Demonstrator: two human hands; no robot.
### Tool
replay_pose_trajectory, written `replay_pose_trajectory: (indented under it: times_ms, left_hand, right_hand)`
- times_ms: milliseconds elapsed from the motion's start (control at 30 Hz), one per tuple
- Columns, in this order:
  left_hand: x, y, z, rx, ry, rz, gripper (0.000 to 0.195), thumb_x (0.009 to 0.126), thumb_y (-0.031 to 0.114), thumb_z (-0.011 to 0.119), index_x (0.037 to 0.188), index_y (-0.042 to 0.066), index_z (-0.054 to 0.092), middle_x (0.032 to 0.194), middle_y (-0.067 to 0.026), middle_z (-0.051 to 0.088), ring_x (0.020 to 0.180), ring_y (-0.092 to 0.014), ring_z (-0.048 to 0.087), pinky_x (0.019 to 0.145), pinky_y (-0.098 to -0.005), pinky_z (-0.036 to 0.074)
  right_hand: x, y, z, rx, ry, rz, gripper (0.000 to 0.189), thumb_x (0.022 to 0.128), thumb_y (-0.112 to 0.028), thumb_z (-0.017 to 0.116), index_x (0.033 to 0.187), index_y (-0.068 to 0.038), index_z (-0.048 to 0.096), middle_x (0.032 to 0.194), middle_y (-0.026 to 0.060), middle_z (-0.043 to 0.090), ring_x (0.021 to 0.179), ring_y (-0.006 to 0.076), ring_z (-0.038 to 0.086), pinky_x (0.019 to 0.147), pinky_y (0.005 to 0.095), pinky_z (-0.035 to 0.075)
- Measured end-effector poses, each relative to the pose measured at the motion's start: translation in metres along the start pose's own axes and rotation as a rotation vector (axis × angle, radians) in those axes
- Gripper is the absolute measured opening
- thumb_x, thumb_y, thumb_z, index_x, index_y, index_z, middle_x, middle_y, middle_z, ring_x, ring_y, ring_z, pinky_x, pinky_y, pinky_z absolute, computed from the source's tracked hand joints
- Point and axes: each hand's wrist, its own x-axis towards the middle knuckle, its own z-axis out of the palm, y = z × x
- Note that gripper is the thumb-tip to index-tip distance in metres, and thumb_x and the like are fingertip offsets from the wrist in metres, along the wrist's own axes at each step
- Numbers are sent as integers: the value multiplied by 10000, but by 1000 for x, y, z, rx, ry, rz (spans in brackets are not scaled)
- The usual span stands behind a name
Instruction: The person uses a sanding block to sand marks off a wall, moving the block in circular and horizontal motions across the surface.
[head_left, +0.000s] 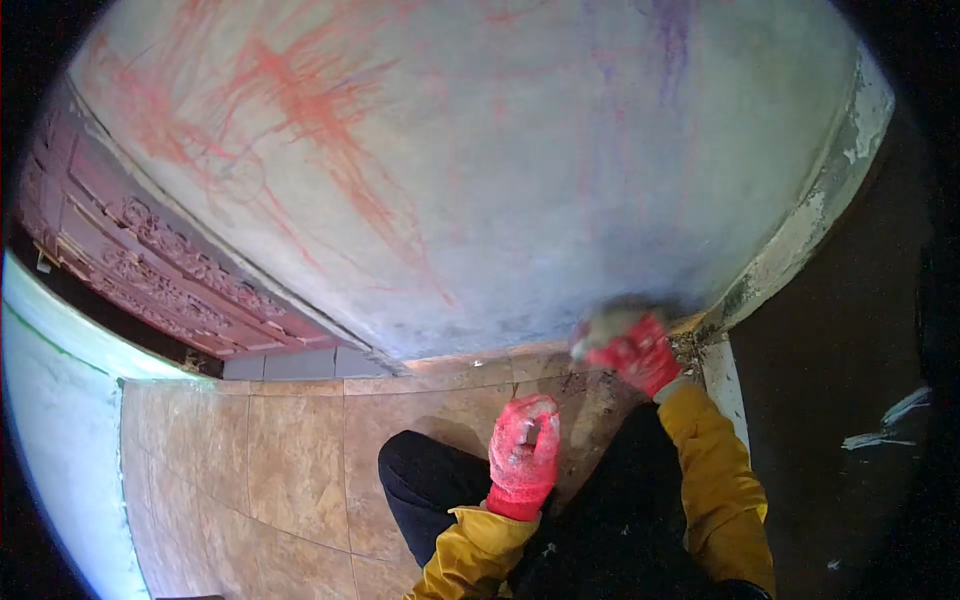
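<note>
In the head view, my right hand (637, 356), in a red work glove, grips a motion-blurred grey-brown thing (616, 321). That thing is against or just in front of the foot of the painted wall (487, 187), by its right corner; the blur hides its kind. The wall around it is darkened and speckled. My left hand (525, 454), in a matching red glove with pale dust on it, hovers near my left knee (431, 469). Its fingers curl toward the thumb around a small gap, and I cannot tell whether anything is in them.
Brown floor tiles (292, 465) meet the wall, with dark debris near the corner. A carved reddish door (165, 262) stands at the left, beside a pale wall (64, 420). A dark surface (832, 360) lies to the right, past the wall's chipped edge (795, 232).
</note>
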Motion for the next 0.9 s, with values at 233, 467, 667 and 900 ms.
replay_pose_trajectory:
  times_ms: [233, 467, 667, 900]
  left_hand:
    - [1, -5, -5, -11, 34, -30, 150, 845, 4, 667, 982, 61, 648, 1012, -142, 677, 957, -316, 661, 837, -380, 523]
    - [-1, 0, -3, -84, 3, 7, 167, 847, -29, 652, 990, 56, 638, 1019, -129, 667, 961, -287, 647, 857, -365, 506]
    - [-8, -36, -30, 28, 84, -34, 167, 833, 39, 696, 990, 76, 652, 1006, -128, 685, 950, -333, 659, 847, -410, 526]
    - [-6, -102, -62, 192, 189, 79, 177, 819, 62, 711, 983, 89, 650, 982, -121, 685, 919, -331, 659, 822, -413, 534]
  right_hand:
    - [167, 90, -134, -370, 544, 688, 720, 796, -430, 794, 1349, -78, 493, 1385, 237, 434, 1266, 436, 448, 981, 571, 414]
    - [32, -43, -11, 41, 68, -12, 655, 844, -471, 731, 1410, -416, 405, 1472, 160, 351, 1308, 375, 398, 1047, 571, 378]
    - [153, -14, -69, 51, 406, 390, 748, 803, -387, 790, 1435, -330, 393, 1549, 179, 259, 1339, 500, 327, 1007, 637, 371]
    - [120, -63, -39, 2, 87, -24, 558, 915, -387, 638, 1427, -358, 418, 1503, 101, 330, 1325, 415, 380, 1062, 583, 348]
